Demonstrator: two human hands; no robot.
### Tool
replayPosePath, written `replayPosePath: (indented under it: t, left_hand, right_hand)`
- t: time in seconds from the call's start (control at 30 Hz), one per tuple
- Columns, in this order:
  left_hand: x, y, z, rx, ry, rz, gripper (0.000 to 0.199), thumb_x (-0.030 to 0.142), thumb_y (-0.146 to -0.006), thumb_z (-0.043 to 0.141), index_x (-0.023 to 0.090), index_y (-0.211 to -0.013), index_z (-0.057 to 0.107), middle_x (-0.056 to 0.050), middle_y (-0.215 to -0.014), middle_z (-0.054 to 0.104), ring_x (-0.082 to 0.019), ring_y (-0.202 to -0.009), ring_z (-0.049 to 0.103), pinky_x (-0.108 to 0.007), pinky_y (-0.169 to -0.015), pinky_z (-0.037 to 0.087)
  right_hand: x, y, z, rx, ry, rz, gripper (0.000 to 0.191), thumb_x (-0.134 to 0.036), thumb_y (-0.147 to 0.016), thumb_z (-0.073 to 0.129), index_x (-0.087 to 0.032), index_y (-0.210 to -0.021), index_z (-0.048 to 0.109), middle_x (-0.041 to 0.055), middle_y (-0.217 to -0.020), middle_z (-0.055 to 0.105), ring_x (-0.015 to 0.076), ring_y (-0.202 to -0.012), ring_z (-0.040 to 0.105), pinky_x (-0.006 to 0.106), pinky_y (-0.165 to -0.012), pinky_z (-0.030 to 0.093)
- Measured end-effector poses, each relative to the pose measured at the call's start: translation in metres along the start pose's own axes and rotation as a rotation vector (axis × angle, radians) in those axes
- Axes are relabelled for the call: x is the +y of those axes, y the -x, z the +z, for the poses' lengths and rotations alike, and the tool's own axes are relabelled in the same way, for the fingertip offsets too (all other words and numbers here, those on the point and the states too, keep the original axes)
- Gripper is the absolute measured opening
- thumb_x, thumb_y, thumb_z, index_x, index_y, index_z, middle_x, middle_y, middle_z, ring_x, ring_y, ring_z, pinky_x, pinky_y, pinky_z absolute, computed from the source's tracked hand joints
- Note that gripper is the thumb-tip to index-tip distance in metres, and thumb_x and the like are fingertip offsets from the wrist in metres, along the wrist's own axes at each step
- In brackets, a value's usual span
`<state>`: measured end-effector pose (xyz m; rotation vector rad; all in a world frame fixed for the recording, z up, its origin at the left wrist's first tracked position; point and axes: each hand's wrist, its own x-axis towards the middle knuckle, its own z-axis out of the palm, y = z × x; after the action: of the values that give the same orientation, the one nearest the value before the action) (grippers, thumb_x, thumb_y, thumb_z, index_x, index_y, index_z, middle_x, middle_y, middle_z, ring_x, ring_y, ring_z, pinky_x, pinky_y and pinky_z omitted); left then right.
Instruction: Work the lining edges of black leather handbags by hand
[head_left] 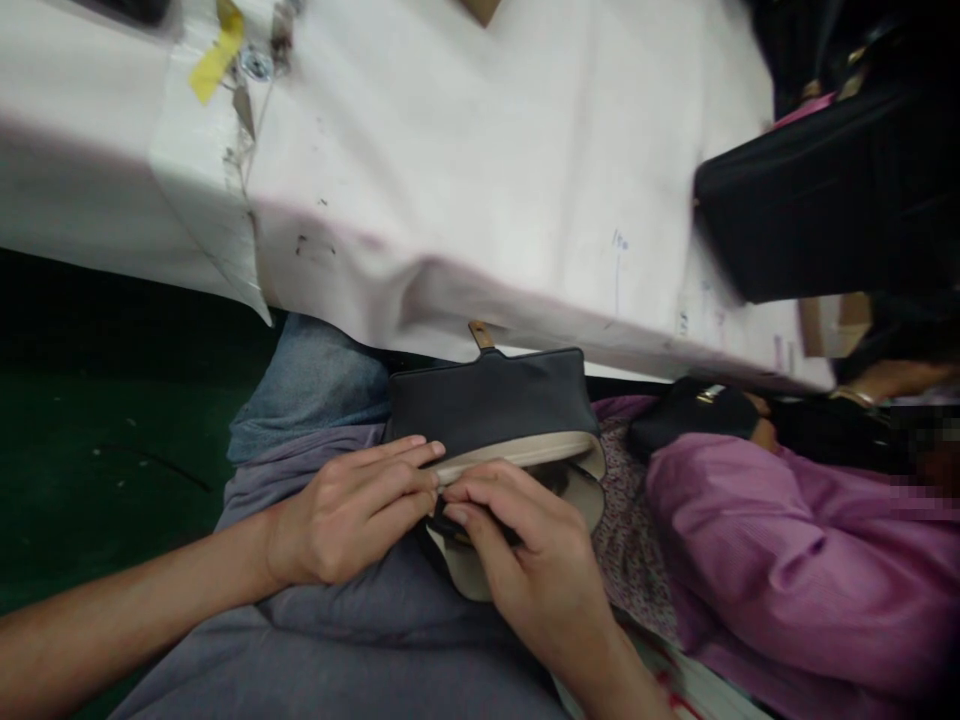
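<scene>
A dark handbag (487, 400) lies on my lap with its flap laid back and its beige lining (525, 450) showing. A gold-coloured clasp tab (481, 335) sticks out from the flap's edge, close to the white table. My left hand (360, 505) lies along the left end of the bag's opening, its fingertips closed on the lined edge. Beside it, my right hand (517, 540) reaches over the mouth of the bag, with thumb and forefinger pinched near the same edge. Whatever is between those fingertips is hidden. The two hands' fingertips nearly meet.
A white-covered table (465, 150) stands ahead. On it are a yellow strip (217, 55) and a small round metal piece (256, 64). A large black bag (810, 190) rests at the right. A co-worker in pink clothing (795, 560) sits close on my right, beside a small black bag (694, 415).
</scene>
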<state>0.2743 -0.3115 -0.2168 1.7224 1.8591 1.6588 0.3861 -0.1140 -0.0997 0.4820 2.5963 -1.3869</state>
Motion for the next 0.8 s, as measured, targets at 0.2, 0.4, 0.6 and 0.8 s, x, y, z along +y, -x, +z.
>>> replayPosePath:
  t: [0.2,0.4,0.6,0.8]
  left_hand:
    - [0.0,0.004,0.005,0.027,0.011,-0.062,0.027,-0.002,-0.107,0.054,0.007,-0.123,0.073,-0.014,-0.131,0.076,-0.027,-0.149,0.064,-0.046,-0.132,0.058]
    - [-0.001,0.001,0.003,0.005,0.007,-0.032,0.03,-0.001,-0.108,0.05,0.005,-0.128,0.072,-0.014,-0.131,0.075,-0.029,-0.152,0.061,-0.048,-0.135,0.056]
    - [-0.001,0.003,0.003,-0.007,0.015,-0.041,0.029,0.0,-0.106,0.059,0.003,-0.131,0.073,-0.014,-0.124,0.075,-0.032,-0.152,0.061,-0.05,-0.136,0.055]
    - [0.001,0.0,0.001,0.016,-0.012,-0.059,0.033,-0.001,-0.106,0.059,0.004,-0.136,0.071,-0.016,-0.135,0.075,-0.029,-0.151,0.062,-0.046,-0.133,0.057]
  right_hand:
    - [0.0,0.007,-0.001,0.009,0.119,-0.087,0.021,-0.009,-0.109,0.065,-0.021,-0.12,0.079,0.0063,-0.113,0.076,0.0203,-0.106,0.071,0.037,-0.093,0.058]
    - [0.002,0.003,-0.003,0.024,-0.047,-0.027,0.021,-0.01,-0.109,0.066,-0.022,-0.114,0.082,0.0034,-0.107,0.078,0.0153,-0.099,0.075,0.028,-0.087,0.06]
    - [0.001,-0.003,-0.006,0.035,-0.093,0.067,0.016,-0.012,-0.106,0.072,-0.023,-0.102,0.083,0.0003,-0.099,0.079,0.0135,-0.093,0.076,0.026,-0.084,0.059]
    - [0.0,-0.004,-0.006,0.058,-0.107,0.11,0.015,-0.012,-0.104,0.075,-0.024,-0.099,0.084,-0.0011,-0.097,0.081,0.0134,-0.091,0.076,0.025,-0.084,0.059]
